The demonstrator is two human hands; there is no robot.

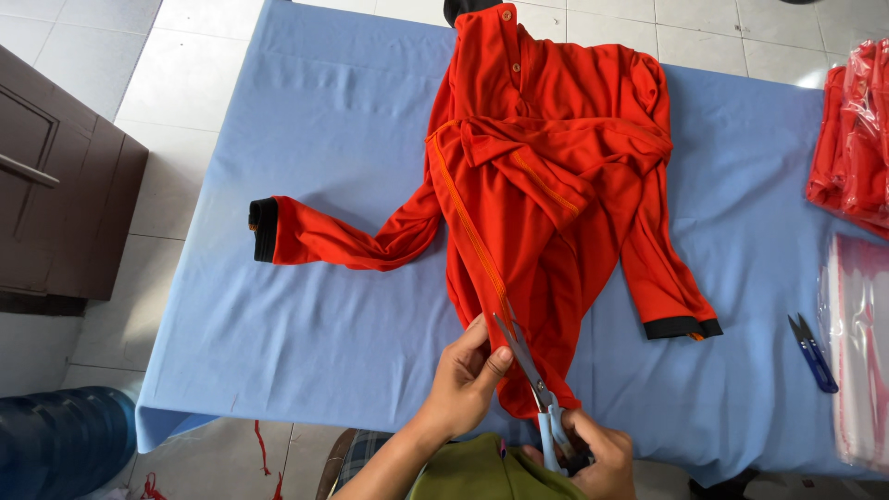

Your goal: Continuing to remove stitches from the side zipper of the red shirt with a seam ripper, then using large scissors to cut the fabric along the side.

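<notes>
A red long-sleeved shirt (546, 176) with black cuffs lies crumpled on a table covered in light blue cloth (324, 278). My left hand (468, 380) pinches the shirt's lower seam edge near the table's front. My right hand (593, 454) grips the light blue handles of a pair of scissors (532, 375). The blades point up along the orange-stitched seam, beside my left thumb. One sleeve stretches left, the other hangs toward the right.
Small blue thread snips (813, 352) lie at the right. Clear plastic bags (857, 352) and bagged red garments (857, 139) sit at the right edge. A dark wooden cabinet (56, 185) stands at left, a blue water jug (60, 440) below it.
</notes>
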